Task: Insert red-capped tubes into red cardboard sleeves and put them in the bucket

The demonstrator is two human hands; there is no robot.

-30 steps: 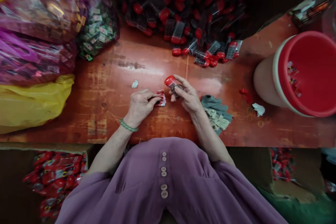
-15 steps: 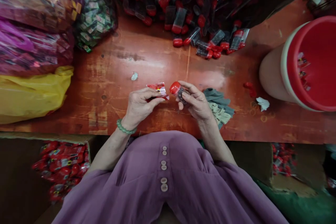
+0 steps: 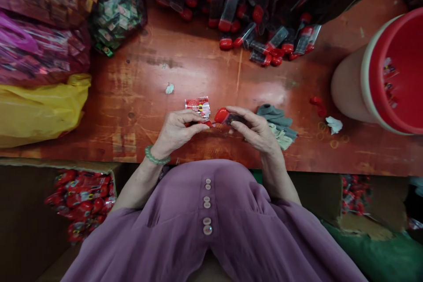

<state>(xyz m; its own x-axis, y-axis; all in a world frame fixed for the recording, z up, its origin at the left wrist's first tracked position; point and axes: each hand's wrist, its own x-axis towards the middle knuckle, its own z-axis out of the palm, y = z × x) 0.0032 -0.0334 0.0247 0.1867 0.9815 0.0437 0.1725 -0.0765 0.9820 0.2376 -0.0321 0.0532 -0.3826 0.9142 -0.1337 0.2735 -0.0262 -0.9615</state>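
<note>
My left hand [image 3: 176,130] pinches a small red and white printed packet [image 3: 198,107], which stands up above my fingers. In my right hand [image 3: 256,130] lies a small clear tube with a red cap [image 3: 223,116], held sideways with the cap pointing left. The cap nearly touches the packet's lower edge. Both hands hover just over the red-brown wooden table [image 3: 139,92], near its front edge. A green bead bracelet [image 3: 155,157] circles my left wrist.
A heap of red-capped clear tubes [image 3: 251,13] lies at the back. Bags of packets [image 3: 42,13] and a yellow bag [image 3: 39,108] crowd the left. A red bucket [image 3: 390,70] stands at the right. Folded cloth [image 3: 279,125] lies beside my right hand. Cartons of packed tubes [image 3: 81,200] sit below.
My left hand raised the packet from the table and turned it upright. My right hand brought the tube lower and leftward until its cap met the packet. The view tilted slightly.
</note>
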